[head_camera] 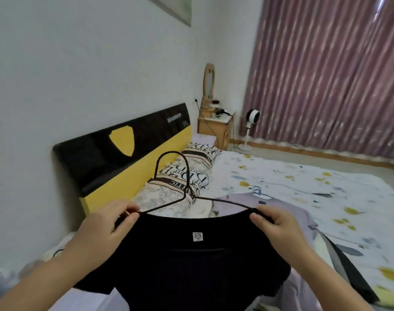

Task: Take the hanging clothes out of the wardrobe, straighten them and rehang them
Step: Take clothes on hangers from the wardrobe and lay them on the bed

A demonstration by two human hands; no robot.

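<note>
The black T-shirt point(191, 261) hangs at 6 o'clock in the view, held up over the bed point(326, 198), with its white neck label facing the camera. It sits on a thin black wire hanger point(182, 176) whose hook rises toward 12 o'clock, above the collar.

The left hand point(110, 223) pinches the left end of the hanger and the shirt shoulder between thumb and curled fingers point(129, 208). The right hand point(279, 223) grips the right shoulder of the shirt over the hanger arm, fingers curled round it.

Open room: the flowered sheet from 1 to 3 o'clock of the shirt is flat. The bed edge runs along the floor at 2 o'clock.

Other garments lie on the bed at 3 o'clock: a lilac garment point(281, 212) on a second hanger point(257, 190), and a dark grey garment point(348, 270) at 4 o'clock.

Two printed pillows point(191, 173) lie at 12 o'clock against the black-and-yellow headboard point(115, 158). Past them stand a wooden nightstand point(214, 129) carrying an oval mirror point(209, 81), a white pedestal fan point(249, 124) at 1 o'clock, and purple curtains point(326, 75).
</note>
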